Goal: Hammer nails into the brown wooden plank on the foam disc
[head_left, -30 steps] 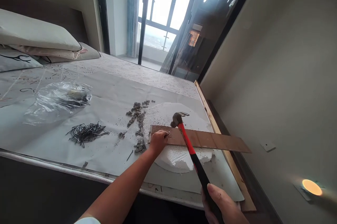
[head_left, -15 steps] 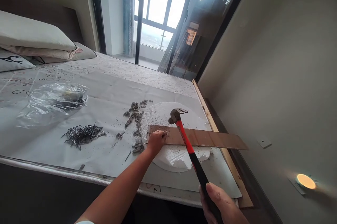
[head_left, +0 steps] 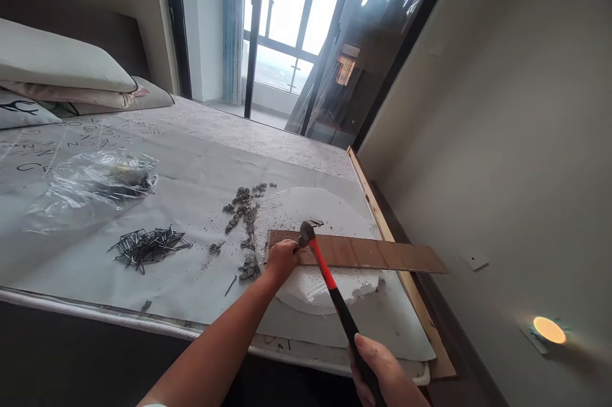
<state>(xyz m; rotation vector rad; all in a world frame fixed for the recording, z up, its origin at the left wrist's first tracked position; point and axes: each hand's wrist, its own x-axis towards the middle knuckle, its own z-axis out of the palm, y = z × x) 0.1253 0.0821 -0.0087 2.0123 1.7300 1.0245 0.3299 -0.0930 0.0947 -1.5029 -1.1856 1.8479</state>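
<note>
My right hand [head_left: 377, 365] is wrapped round the black lower handle of a claw hammer [head_left: 326, 270] with a red upper shaft. The hammer's metal head is right at the fingertips of my left hand [head_left: 283, 260]. Those fingers are pinched together on the left part of a brown wooden board [head_left: 373, 254]; what they hold is too small and hidden to make out. Small dark holes or marks dot the board's left end. Under the board lies a round slab of white foam [head_left: 310, 203] with a broken lower edge.
A heap of nails [head_left: 148, 246] lies left on the grey sheet [head_left: 191, 177], with a clear plastic bag [head_left: 95, 184] behind it. Grey crumbs [head_left: 247, 206] and a single nail [head_left: 230, 286] are nearer. A wooden strip [head_left: 377, 203] runs along the right edge.
The hammer has swung down and left, so its head is now beside my left fingertips. My right hand has shifted left with it. My left hand has stayed on the board.
</note>
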